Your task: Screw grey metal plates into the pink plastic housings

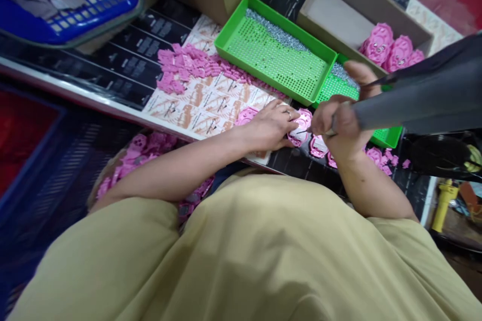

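Closed around a grey tool [406,105], the grip of my right hand [344,123] brings its thin tip to a pink piece [300,135] on the surface [173,105]. With my left hand [271,125], I have a narrow grip on that piece, thumb and fingers at its edges. More pink parts [318,146] lie just beside it. Beyond my hands I see a green tray [286,67] with small silvery pieces [278,30], and an open box [339,12] holding pink shapes [380,42].

Your yellow cloth shirt [286,246] looks soft and blurry, and light shines on the black table mat [124,55].
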The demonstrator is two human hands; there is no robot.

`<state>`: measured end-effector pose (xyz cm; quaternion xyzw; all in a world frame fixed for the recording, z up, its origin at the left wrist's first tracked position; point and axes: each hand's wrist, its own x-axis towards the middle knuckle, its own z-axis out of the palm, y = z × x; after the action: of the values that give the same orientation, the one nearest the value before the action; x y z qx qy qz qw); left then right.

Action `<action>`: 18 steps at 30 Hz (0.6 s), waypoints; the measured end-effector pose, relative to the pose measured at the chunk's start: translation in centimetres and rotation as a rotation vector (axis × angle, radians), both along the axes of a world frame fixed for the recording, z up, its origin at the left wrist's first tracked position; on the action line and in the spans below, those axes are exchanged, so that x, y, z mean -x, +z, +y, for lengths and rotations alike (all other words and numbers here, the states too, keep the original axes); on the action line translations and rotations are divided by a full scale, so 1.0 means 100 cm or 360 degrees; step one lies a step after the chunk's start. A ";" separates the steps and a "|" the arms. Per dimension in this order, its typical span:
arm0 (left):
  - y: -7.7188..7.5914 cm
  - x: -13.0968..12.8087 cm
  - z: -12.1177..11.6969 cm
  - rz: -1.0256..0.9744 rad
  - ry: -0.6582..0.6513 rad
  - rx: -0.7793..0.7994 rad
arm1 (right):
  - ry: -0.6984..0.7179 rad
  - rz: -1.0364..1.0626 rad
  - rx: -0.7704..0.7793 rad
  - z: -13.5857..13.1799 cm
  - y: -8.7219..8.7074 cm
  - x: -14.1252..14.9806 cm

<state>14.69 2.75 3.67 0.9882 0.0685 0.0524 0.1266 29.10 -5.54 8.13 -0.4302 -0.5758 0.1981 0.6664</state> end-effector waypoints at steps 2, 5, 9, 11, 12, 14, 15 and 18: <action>0.001 0.003 -0.002 0.0011 -0.0035 -0.0028 | -0.0260 0.0115 -0.0348 0.011 0.014 -0.015; 0.003 0.004 -0.009 0.0056 -0.0057 -0.0112 | -0.0684 0.0160 -0.0558 0.030 0.022 -0.051; 0.005 0.000 -0.018 0.0101 -0.0060 -0.0131 | -0.1040 0.0038 -0.0305 0.046 -0.001 -0.094; 0.006 -0.002 -0.020 0.0088 -0.0046 -0.0114 | -0.1051 0.0017 -0.0200 0.048 -0.014 -0.103; 0.006 -0.002 -0.021 0.0073 -0.0040 -0.0101 | -0.1038 0.0001 -0.0154 0.047 -0.018 -0.105; 0.005 -0.002 -0.021 0.0046 -0.0034 -0.0072 | -0.1025 -0.0052 -0.0051 0.044 -0.020 -0.105; 0.004 -0.002 -0.021 0.0040 -0.0033 -0.0062 | -0.1031 -0.0088 0.0002 0.042 -0.020 -0.104; 0.002 -0.001 -0.020 0.0026 -0.0039 -0.0038 | -0.1044 -0.0162 0.0095 0.038 -0.016 -0.101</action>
<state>14.80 0.76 3.86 0.9908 0.0569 0.0434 0.1150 39.18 -1.76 6.49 -0.6213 -0.4331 -0.0320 0.6522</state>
